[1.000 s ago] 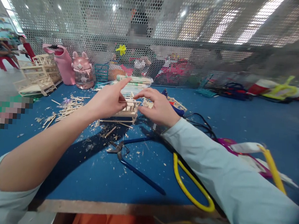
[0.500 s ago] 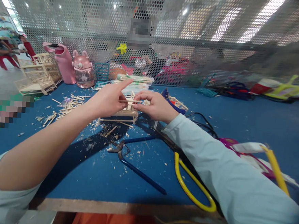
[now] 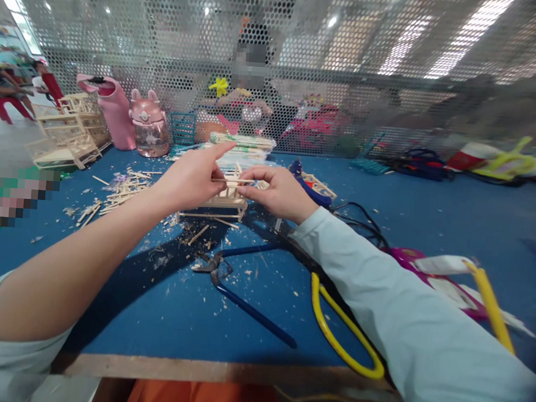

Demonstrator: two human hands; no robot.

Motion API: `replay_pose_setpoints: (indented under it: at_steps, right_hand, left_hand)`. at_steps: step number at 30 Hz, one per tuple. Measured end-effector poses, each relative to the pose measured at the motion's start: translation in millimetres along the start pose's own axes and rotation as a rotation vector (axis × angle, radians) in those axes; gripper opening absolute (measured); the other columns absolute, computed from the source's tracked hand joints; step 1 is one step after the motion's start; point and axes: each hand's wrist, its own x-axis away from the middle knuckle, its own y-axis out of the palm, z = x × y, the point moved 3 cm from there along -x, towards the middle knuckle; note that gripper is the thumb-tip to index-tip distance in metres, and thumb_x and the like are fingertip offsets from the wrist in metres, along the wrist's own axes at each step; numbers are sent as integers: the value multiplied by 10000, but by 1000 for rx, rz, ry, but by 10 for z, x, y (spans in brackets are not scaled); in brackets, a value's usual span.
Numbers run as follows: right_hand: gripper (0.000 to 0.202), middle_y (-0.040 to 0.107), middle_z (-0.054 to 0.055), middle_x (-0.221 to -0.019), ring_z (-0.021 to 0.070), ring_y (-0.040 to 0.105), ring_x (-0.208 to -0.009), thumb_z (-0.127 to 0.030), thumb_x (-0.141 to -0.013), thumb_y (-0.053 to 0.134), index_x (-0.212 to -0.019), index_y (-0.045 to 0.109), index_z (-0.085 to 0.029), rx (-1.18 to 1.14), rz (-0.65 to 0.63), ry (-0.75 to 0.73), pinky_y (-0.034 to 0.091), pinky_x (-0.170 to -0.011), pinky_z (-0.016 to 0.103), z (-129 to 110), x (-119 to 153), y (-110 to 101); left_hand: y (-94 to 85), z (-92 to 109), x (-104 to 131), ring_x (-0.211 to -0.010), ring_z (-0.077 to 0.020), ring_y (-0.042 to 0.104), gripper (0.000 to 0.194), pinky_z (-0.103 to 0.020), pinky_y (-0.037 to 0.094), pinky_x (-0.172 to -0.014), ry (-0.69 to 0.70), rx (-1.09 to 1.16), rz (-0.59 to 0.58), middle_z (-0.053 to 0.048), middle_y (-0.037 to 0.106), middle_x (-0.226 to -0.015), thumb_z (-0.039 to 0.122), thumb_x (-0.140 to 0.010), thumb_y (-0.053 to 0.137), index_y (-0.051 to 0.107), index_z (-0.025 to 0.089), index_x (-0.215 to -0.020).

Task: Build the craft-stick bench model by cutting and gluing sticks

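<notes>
A thin wooden stick point(image 3: 233, 180) lies level between my two hands, just above a small wooden stick model point(image 3: 214, 211) on the blue table. My left hand point(image 3: 191, 177) pinches the stick's left end, its index finger stretched out forward. Thumb and fingertips of my right hand point(image 3: 280, 192) are closed on the right end. Both hands hide part of the model behind them. Nearer to me, blue-handled pliers point(image 3: 215, 271) lie with their handles spread among wood crumbs.
Loose sticks point(image 3: 128, 191) lie left of my hands. Behind them stand a larger stick model point(image 3: 66, 132), a pink bottle point(image 3: 115, 114) and a clear bottle point(image 3: 150, 128). A yellow-handled tool point(image 3: 345, 335) rests under my right forearm. A perforated metal screen point(image 3: 329, 107) borders the table's back.
Both hands stay almost in place, holding the same stick. Behind the screen, a person's hands have shifted. The table things look unchanged.
</notes>
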Motion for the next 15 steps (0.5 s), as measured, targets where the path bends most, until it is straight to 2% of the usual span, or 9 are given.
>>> replay_pose_setpoints:
  at_steps: [6,15]
  right_hand:
    - [169,708,50,-866,189,623,-842,-286,-708,645,-819,674,-162,-29,-8,34,437,-854,369,1,41,-38]
    - [160,695,43,-827,177,604,-798,-287,-734,628,-819,669,-157,-38,34,60,435,-822,365,41,44,17]
  left_hand:
    - [1,11,7,-814,-242,621,714,-317,415,-820,33,-108,8,-48,704,-739,87,-609,679,519,163,-1301]
    - [7,8,0,-799,-246,627,684,-330,425,-819,59,-131,6,-58,710,-738,87,-603,673,547,157,-1271]
